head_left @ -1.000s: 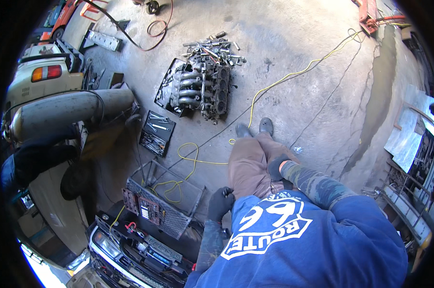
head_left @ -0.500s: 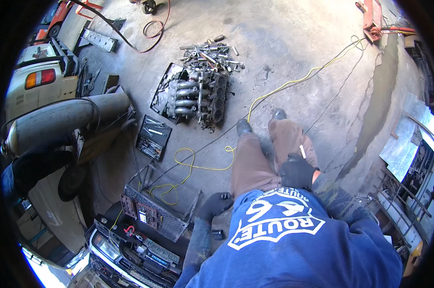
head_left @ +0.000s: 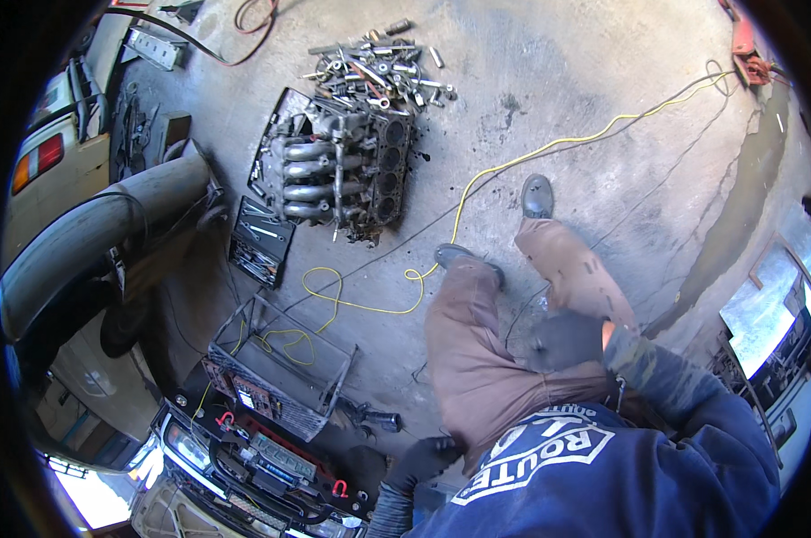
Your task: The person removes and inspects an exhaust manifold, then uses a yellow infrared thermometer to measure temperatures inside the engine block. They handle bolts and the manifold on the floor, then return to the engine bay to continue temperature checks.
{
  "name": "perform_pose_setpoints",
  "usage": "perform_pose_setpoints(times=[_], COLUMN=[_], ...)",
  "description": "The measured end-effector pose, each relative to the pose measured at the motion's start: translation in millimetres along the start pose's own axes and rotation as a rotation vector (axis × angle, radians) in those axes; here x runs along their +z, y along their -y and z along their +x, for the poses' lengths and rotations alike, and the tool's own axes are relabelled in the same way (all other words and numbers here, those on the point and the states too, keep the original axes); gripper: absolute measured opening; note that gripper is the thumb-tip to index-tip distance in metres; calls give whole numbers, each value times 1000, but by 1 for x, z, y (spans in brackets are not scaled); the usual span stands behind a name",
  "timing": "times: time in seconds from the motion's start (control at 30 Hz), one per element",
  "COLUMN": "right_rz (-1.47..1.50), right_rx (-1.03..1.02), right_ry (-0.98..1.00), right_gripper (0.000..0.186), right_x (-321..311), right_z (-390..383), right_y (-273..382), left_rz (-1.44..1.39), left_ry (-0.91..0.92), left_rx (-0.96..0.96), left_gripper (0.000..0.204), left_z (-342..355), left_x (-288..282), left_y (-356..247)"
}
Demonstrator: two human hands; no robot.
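Observation:
My left hand (head_left: 428, 459), in a dark glove, hangs beside my left thigh, holding nothing that I can see. Its fingers are loosely stretched toward the brown trousers (head_left: 468, 350). My right hand (head_left: 567, 342), gloved in black, is in front of my right thigh; its fingers are blurred, and whether they hold anything is hidden. Ahead on the left, an engine block (head_left: 389, 170) with a silver intake manifold (head_left: 311, 169) rests on the floor. Beyond it lies a heap of sockets and wrenches (head_left: 378, 72). An open black tool case (head_left: 262, 240) with wrenches sits beside the engine.
A yellow cord (head_left: 549, 146) crosses the floor ahead of my boots. To my left stand a metal-framed cart (head_left: 289, 377), a vehicle front with exposed parts (head_left: 275, 462) and a large grey cylinder (head_left: 109, 229). A red floor jack (head_left: 748, 54) is far right.
My feet have moved apart, and the engine appears nearer. The white stick seen at my right hand earlier no longer shows distinctly. My left hand is lower in view.

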State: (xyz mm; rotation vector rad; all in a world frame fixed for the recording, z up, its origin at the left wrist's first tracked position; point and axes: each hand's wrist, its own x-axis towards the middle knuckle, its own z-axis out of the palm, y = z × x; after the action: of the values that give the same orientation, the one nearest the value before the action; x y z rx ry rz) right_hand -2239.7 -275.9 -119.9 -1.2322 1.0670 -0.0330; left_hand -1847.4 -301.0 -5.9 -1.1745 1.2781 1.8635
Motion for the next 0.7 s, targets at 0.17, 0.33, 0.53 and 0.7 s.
perform_pose_setpoints(times=[0.17, 0.33, 0.53, 0.7], right_rz=[-2, 179, 783, 964], right_rx=[56, 39, -354, -664], right_ry=[-430, -505, -729, -756], right_gripper=[37, 48, 44, 36], right_x=[-39, -94, -147, -159], right_z=[157, 336, 480, 527], right_y=[-86, -146, -137, -130], left_rz=[67, -5, -9, 439], left_ry=[-540, -1047, -1423, -1491], left_rx=[-237, 195, 649, 909], left_gripper=[37, 41, 33, 32], left_z=[133, 305, 433, 498], left_x=[-99, -213, -303, -347], left_y=[-28, -30, -45, -60])
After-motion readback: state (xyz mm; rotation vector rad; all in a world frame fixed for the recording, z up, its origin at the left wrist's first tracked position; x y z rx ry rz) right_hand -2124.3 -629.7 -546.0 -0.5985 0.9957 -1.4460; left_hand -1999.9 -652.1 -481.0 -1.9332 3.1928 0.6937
